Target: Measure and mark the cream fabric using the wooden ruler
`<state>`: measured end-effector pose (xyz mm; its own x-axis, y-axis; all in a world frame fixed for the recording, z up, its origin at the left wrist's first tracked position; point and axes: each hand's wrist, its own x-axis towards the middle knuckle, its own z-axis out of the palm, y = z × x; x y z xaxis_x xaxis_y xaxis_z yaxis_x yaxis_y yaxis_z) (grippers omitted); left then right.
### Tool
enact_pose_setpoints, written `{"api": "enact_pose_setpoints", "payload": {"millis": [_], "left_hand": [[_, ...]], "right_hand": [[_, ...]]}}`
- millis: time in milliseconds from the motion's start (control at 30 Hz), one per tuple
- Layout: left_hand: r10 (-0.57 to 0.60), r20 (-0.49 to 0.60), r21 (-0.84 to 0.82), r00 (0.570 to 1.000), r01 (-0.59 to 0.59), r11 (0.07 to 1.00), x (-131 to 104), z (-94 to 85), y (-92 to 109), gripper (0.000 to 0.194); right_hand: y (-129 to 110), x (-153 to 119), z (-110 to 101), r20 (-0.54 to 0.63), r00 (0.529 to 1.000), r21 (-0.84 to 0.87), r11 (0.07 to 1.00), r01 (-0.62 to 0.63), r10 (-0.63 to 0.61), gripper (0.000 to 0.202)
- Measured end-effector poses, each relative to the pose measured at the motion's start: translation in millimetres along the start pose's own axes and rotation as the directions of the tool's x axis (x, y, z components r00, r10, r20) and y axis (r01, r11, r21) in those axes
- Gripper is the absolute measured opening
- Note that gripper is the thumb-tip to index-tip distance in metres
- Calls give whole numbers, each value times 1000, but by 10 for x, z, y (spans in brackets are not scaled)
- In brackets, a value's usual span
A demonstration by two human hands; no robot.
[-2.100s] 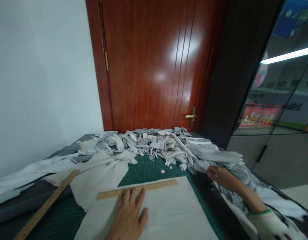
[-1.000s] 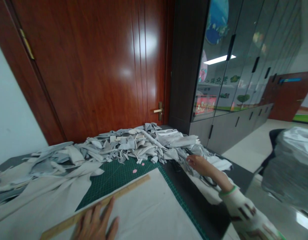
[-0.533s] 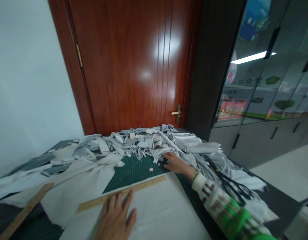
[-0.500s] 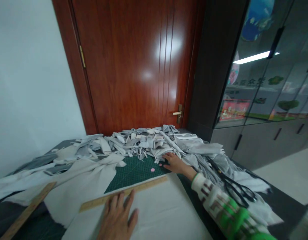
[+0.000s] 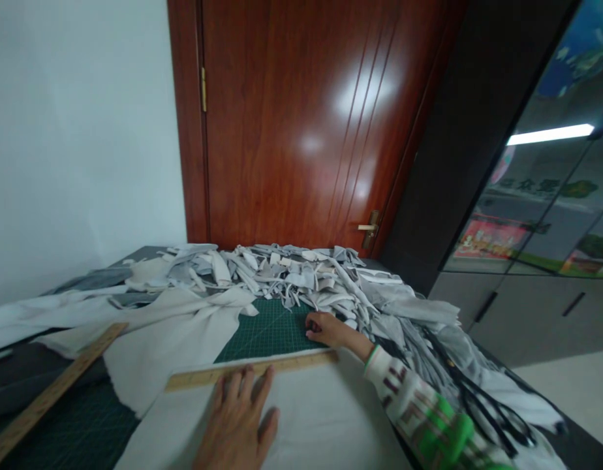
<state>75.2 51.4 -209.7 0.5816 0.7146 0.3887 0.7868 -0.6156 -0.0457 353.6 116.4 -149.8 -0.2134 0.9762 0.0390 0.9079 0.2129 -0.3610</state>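
Observation:
My left hand (image 5: 237,414) lies flat with spread fingers, its fingertips pressing a wooden ruler (image 5: 301,360) onto a white cloth (image 5: 335,411). The ruler runs along the cloth's far edge. Beyond that edge, my right hand (image 5: 328,329) is low over the green cutting mat (image 5: 262,333), its fingers curled together. Whatever may be in those fingers is hidden. Close behind the right hand is a heap of grey and white fabric scraps (image 5: 306,277).
Black-handled scissors (image 5: 482,398) lie on scraps at the right. A second wooden ruler (image 5: 61,391) slants at the left beside a pale cloth piece (image 5: 179,339). A brown door (image 5: 282,130) stands behind the table, with a dark cabinet (image 5: 478,300) to the right.
My right hand's fingers have gone from spread to curled, and the hand has drawn slightly nearer the cloth. Small pink pieces on the mat are out of sight. The view has tilted and shifted.

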Motion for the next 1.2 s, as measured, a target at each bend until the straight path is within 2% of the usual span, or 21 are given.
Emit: {"api": "enact_pose_setpoints", "payload": {"millis": [133,300,433,567,767,933,1033,1200], "left_hand": [[-10,31,-37,999,11,999,-3,-69,54,54],[-50,55,-98,997,55,994,-26,-149,124,56],[-78,164,-151,983,103,983,-24,-311,175,58],[-87,280,-208,956,149,967,-11,-428,201,59],[-84,305,-209,949,153,966,-3,-436,204,65],[-54,295,-286,954,142,948,-7,-347,169,69],[-45,249,-313,967,125,941,-23,-186,154,67],[-15,146,-217,989,47,975,-43,84,153,69]], "right_hand": [[-21,82,-12,73,997,27,1000,-12,10,7],[1,64,1,67,997,60,997,-50,46,9],[-69,39,-30,70,998,134,991,-19,9,12],[-331,50,-102,132,988,261,964,44,-81,11],[-957,178,-101,187,932,501,846,182,-311,24],[-1373,459,110,210,884,545,801,248,-417,17],[-1568,636,306,213,876,512,813,277,-433,9],[-1819,750,537,190,864,427,832,355,-466,5]]}}
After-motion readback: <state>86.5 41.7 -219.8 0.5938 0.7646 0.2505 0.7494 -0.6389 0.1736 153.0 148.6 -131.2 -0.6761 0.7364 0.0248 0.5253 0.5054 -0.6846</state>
